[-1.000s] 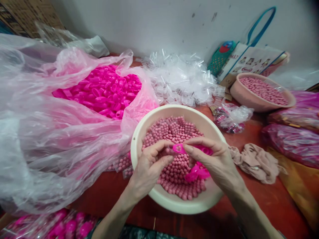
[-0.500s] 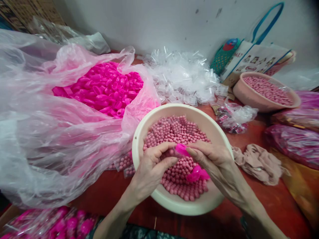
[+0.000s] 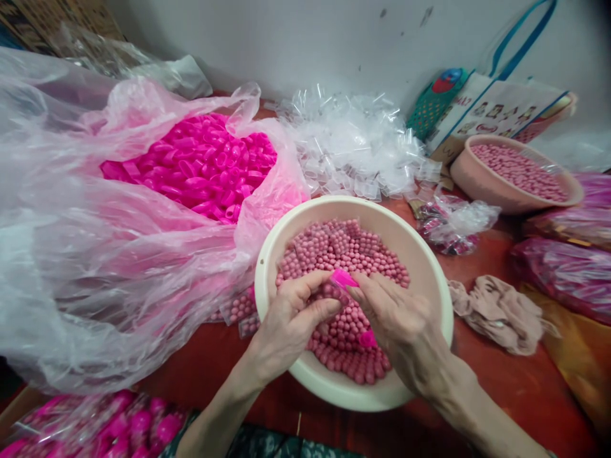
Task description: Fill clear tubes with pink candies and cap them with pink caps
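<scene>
Over a cream basin [image 3: 266, 267] both hands meet around one small piece. My left hand [image 3: 293, 321] is closed, thumb and forefinger pinching a clear plastic container [image 3: 329, 291] with pink balls showing through it. At its top is a bright pink plastic cap [image 3: 342, 278], gripped by the fingertips of my right hand [image 3: 396, 312]. Pink beads [image 3: 341, 318] fill the basin's bottom, with several filled clear containers [image 3: 310, 245] lying at the far side. Another bright pink piece [image 3: 367, 338] rests on the beads, partly hidden by my right hand.
Left of the basin, a large plastic bag [image 3: 267, 210] holds many pink caps [image 3: 205, 165]. Clear empty containers [image 3: 353, 146] are heaped behind. Rightward are a bead-filled pink bowl [image 3: 482, 181], a crumpled cloth [image 3: 501, 312] and wrapped packs [image 3: 563, 273]. Pink-capped pieces [image 3: 128, 426] lie lower left.
My right hand has turned and shifted slightly left over the cap, covering more of the pink pieces on the beads. The cap sits at a different tilt. My left hand stays nearly still.
</scene>
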### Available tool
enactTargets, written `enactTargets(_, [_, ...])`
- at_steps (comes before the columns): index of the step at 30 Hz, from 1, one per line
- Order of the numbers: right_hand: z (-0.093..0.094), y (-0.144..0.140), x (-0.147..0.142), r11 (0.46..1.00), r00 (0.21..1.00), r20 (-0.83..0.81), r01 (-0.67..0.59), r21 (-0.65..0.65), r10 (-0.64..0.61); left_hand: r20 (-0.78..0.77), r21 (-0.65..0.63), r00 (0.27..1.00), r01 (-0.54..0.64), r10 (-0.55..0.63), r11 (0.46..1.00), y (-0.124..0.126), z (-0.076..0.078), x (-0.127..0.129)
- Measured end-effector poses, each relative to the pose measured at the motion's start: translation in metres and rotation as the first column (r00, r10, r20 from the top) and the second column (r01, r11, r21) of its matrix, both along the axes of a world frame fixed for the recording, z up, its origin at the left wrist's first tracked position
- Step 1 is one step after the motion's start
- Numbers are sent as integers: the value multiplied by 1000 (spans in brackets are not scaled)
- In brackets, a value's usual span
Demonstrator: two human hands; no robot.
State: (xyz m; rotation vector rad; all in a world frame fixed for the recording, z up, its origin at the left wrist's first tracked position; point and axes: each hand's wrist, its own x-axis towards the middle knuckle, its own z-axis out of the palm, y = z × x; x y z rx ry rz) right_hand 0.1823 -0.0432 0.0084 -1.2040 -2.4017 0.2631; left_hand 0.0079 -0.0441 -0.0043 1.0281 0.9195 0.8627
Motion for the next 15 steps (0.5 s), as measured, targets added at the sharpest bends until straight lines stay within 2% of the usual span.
enactTargets(4, [0, 3, 14, 990, 992, 61, -102, -95, 108, -4, -52, 1000, 27, -28, 998, -1, -1, -2])
enactTargets(7, [0, 3, 17, 988, 981, 130, -135, -74, 144, -42, -46, 999, 23, -25, 999, -2, -1, -1])
enactTargets(10, [-2, 0, 10, 997, 982, 182, -62, 51, 52, -51, -15, 999, -12, 11, 1000, -2, 2, 0])
enactTargets(13, [-3, 0, -2, 988, 984, 167, 29, 150, -55, -81, 73, 996, -34, 39, 997, -3, 6, 2])
enactTargets(15, [-3, 0, -9, 981, 987, 140, 45, 186, -72, -124, 134, 991, -34, 50, 990, -4, 7, 3])
